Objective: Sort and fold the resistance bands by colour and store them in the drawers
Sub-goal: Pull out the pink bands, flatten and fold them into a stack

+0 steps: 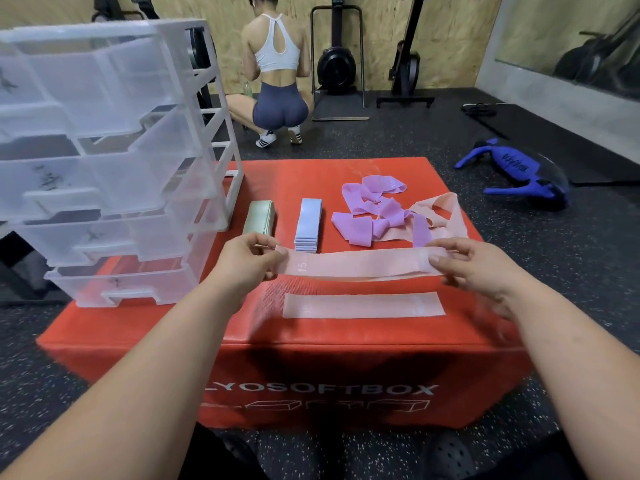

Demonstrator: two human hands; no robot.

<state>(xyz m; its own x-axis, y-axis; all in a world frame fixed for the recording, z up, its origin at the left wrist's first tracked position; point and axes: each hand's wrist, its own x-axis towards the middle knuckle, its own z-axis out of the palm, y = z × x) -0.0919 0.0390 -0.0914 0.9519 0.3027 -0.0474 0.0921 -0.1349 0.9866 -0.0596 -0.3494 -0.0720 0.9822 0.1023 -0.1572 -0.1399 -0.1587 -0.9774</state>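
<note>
One pink band (360,266), flat loop, pinched between left hand (247,263), right hand (474,268)

A pink band (360,266) was held stretched above a second pink band (363,305) flat on the surface (263,174). Behind lay a green stack (259,218), a blue stack (309,225) and tangled purple bands (374,209).

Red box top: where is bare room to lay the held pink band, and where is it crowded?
Bare: the strip between the flat pink band and the front edge of the box, and the far patch behind the green band and blue stack. Crowded: the right rear, under the purple-and-pink tangle.
</note>
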